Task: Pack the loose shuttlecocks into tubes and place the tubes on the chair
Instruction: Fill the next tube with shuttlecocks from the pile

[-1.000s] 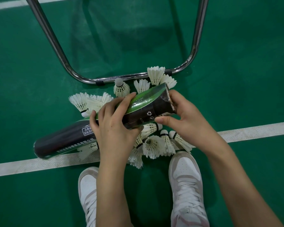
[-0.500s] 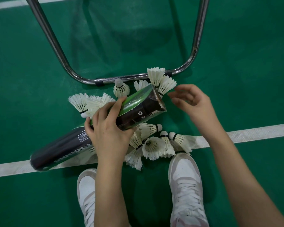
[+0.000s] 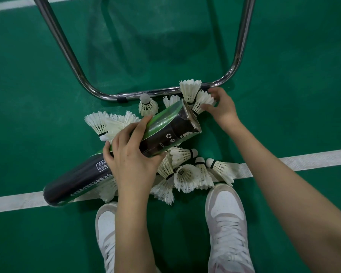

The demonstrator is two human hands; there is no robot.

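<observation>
A black tube (image 3: 124, 152) is gripped by the left hand (image 3: 133, 160); a shuttlecock (image 3: 202, 102) is pinched beyond its mouth by the right hand (image 3: 221, 109).

black tube (image 3: 98, 174), white Chinese print, recycling symbol, mostly unreadable

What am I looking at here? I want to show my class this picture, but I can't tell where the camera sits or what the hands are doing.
The camera sits on a person's head, looking down at their own hands and shoes on a green court floor. The left hand grips a dark tube, its open end pointing away. The right hand is closing its fingers on a white shuttlecock beside that opening. More loose shuttlecocks lie around the tube. The shiny bent pipe is a chair frame.
</observation>
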